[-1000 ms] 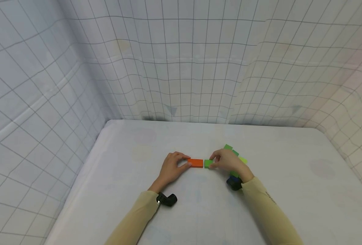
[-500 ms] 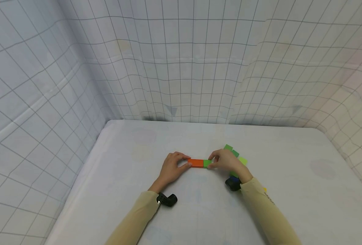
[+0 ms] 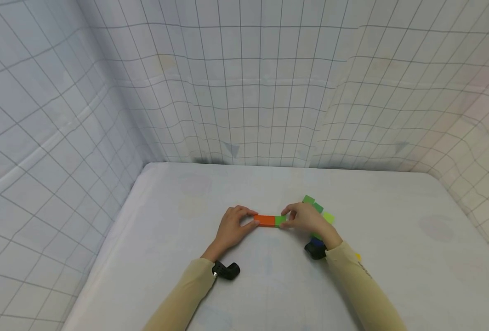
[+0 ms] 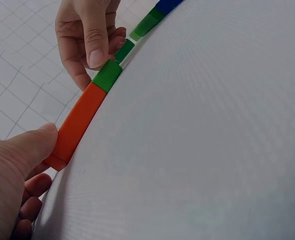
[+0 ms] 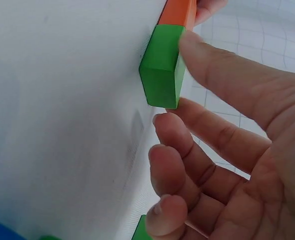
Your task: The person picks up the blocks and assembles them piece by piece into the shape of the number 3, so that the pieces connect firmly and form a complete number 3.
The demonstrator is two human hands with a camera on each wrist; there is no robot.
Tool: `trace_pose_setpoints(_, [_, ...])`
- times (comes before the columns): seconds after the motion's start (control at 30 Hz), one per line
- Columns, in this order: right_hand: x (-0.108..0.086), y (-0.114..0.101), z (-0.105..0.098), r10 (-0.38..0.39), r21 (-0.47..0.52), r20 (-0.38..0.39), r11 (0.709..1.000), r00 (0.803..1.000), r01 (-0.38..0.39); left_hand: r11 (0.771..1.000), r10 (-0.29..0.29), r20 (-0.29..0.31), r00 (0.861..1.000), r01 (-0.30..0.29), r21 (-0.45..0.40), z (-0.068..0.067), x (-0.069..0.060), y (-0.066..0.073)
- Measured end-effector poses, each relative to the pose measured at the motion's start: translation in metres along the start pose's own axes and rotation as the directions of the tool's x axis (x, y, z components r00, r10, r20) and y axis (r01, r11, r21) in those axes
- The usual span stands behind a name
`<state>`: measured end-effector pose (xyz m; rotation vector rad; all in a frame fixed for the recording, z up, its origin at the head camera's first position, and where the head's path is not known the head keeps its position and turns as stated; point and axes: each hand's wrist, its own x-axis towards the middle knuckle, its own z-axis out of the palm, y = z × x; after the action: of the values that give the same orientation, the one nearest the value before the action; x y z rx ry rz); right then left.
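On the white table lie an orange block [image 3: 265, 221], long and flat, and a shorter green block [image 3: 280, 221], end to end and touching. With thumb and fingers my left hand [image 3: 232, 227] pinches the orange block's left end; the left wrist view shows the thumb [image 4: 43, 140] against its side. My right hand [image 3: 308, 218] pinches the green block between thumb and index finger at its right end. In the right wrist view the other fingers [image 5: 170, 167] curl loosely beside that green block [image 5: 162, 55], off it.
Beyond and beside my right hand lie several more blocks: a green block [image 3: 309, 199], a darker green block [image 3: 318, 207], a yellow-green block [image 3: 329, 217] and a blue block [image 3: 317, 241]. A bit of yellow [image 3: 358, 256] shows by the right sleeve. Gridded white cloth [image 3: 244, 92] hangs behind the table.
A second ago a narrow gap stood between the two blocks. My right hand has slid the green block left against the orange one; the last half second shows hardly any motion.
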<state>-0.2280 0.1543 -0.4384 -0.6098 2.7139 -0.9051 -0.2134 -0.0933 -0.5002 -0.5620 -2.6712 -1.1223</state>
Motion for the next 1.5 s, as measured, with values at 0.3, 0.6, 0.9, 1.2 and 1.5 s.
trace_pose_setpoints(0.3, [-0.008, 0.014, -0.019, 0.043, -0.029, -0.086, 0.999, 0.995, -0.046, 1.0, -0.003, 0.001, 1.0, 0.003, -0.015, -0.001, 0.001, 0.002])
trace_pose_setpoints(0.6, [-0.005, 0.037, -0.044, 0.163, -0.09, -0.152, 0.98, 0.975, -0.178, 1.0, -0.004, 0.001, 1.0, 0.004, -0.006, -0.001, -0.001, -0.001])
trace_pose_setpoints(0.9, [0.005, 0.045, -0.05, 0.263, -0.171, -0.119, 0.944, 0.958, -0.28, 1.0, -0.007, 0.012, 1.0, 0.007, 0.0, 0.0, -0.001, 0.0])
trace_pose_setpoints(1.2, [0.011, 0.04, -0.039, 0.235, -0.244, -0.151, 0.932, 0.96, -0.267, 1.0, -0.03, 0.016, 0.999, 0.03, 0.002, 0.001, -0.001, 0.0])
trace_pose_setpoints(1.5, [0.013, 0.026, -0.024, 0.146, -0.317, -0.146, 0.93, 0.978, -0.186, 0.999, -0.035, 0.017, 0.999, 0.034, 0.005, -0.001, -0.001, 0.002])
